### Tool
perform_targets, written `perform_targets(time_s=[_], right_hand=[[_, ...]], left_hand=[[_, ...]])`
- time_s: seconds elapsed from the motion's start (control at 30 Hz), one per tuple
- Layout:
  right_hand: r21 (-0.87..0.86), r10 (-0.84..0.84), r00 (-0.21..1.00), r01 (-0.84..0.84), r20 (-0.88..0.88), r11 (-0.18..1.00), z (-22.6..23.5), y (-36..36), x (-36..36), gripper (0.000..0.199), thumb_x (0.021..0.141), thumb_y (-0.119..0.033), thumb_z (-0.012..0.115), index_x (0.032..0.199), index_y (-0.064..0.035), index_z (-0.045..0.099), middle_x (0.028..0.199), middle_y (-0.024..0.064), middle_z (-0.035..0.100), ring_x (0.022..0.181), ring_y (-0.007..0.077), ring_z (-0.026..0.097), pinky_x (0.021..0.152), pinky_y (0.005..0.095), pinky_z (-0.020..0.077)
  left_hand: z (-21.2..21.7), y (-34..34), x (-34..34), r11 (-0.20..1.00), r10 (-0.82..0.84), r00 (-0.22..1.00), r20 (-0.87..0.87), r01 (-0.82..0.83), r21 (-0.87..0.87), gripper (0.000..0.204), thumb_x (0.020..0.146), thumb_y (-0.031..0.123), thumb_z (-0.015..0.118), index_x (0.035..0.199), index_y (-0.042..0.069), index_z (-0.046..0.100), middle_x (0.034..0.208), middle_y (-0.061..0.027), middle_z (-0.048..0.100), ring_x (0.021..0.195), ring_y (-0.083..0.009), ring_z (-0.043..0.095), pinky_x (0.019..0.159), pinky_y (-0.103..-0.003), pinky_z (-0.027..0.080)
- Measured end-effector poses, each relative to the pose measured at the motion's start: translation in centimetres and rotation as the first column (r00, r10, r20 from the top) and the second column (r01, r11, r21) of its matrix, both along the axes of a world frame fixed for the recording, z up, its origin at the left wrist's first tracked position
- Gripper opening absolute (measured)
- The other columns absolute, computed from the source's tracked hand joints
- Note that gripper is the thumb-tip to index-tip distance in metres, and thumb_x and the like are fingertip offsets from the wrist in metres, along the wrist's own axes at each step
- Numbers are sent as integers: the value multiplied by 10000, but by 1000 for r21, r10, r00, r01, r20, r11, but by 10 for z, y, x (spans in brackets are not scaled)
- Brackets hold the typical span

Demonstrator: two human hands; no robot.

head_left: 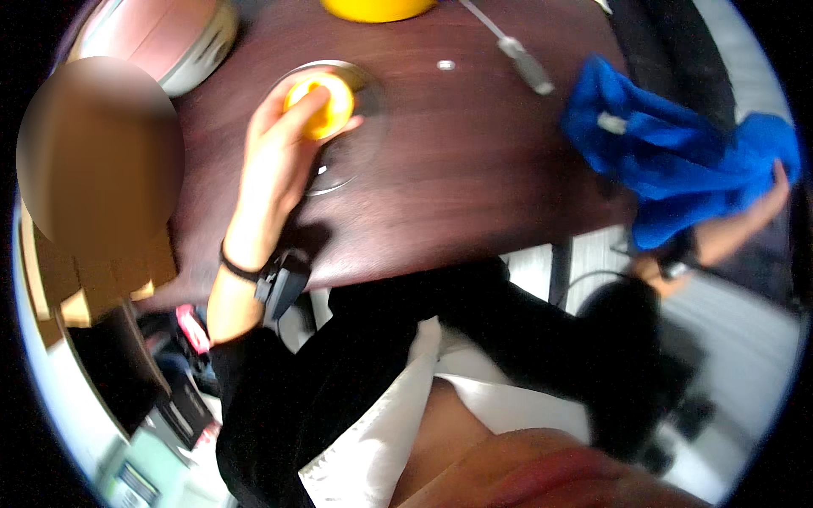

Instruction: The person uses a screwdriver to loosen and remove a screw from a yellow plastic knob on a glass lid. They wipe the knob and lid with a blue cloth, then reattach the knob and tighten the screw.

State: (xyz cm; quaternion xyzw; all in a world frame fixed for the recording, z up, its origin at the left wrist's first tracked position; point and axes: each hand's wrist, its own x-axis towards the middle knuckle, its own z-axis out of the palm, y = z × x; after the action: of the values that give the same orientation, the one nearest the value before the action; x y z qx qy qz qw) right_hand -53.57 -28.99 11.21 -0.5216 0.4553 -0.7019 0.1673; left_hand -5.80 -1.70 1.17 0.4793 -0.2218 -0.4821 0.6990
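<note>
The small yellow cup (326,103), round and smooth like plastic, sits in the middle of a clear glass plate (356,152) on the dark wood-grain counter (474,169). My left hand (275,157) curls over it from the near side, thumb and fingers wrapped around its rim so that I am gripping the cup itself; a black band circles that wrist. The plate is shallow and round, its rim catching a pale glint. Beyond it, at the far edge of the counter, a larger yellow bowl (377,8) shows only its curved lower part, and to its left stands a rounded pink and cream appliance (161,38). A slim metal tool with a grey handle (521,61) lies slanted to the right. My right hand (766,203) is off the counter's right edge, fingers closed on a bunched, soft blue cloth (669,161) that drapes in folds over the counter corner.
</note>
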Motion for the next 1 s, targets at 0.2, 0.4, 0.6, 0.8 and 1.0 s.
perform_targets(time_s=[0.2, 0.4, 0.6, 0.8, 1.0], right_hand=[[-189, 108, 954, -56, 281, 980, 31, -23, 12, 332, 781, -229, 622, 1001, 20, 621, 1057, 162, 626, 971, 270, 572, 907, 392, 422], [21, 240, 861, -279, 449, 960, -15, 14, 50, 377, 790, -257, 579, 1042, 22, 603, 1092, 172, 618, 1055, 295, 544, 973, 410, 384], [714, 869, 467, -663, 162, 223, -47, 13, 26, 406, 936, -336, 534, 1182, -16, 580, 1113, 97, 626, 1024, 190, 575, 921, 296, 427], [870, 910, -21, -303, -415, 389, -74, -43, 85, 365, 864, -167, 616, 1204, -54, 550, 989, 64, 590, 984, 151, 558, 873, 290, 431], [487, 457, -207, -128, -865, 864, -107, -46, 127, 537, 830, -477, 638, 1087, -17, 532, 998, 222, 573, 901, 346, 585, 779, 408, 471]], left_hand=[[8, 8, 2, 996, 43, 992, 120, -51, 67, 257, 959, 157, 509, 1161, 4, 549, 940, -82, 617, 808, -149, 617, 640, -298, 533], [2, 15, 0, 998, 61, 981, 185, -64, 14, 224, 960, 157, 519, 1136, 24, 559, 958, -69, 617, 805, -141, 613, 635, -300, 532], [-4, 6, 5, 1000, -15, 991, 130, 13, 15, 195, 965, 152, 509, 1115, 39, 563, 981, -61, 611, 808, -138, 610, 634, -300, 533], [-1, 5, -2, 1000, -2, 988, 154, 2, 2, 191, 966, 142, 497, 1109, 32, 560, 958, -69, 613, 802, -148, 611, 634, -298, 532], [2, 9, 2, 1000, 0, 987, 160, -1, 5, 233, 967, 146, 480, 1160, 27, 532, 980, -75, 588, 825, -159, 590, 647, -291, 506]])
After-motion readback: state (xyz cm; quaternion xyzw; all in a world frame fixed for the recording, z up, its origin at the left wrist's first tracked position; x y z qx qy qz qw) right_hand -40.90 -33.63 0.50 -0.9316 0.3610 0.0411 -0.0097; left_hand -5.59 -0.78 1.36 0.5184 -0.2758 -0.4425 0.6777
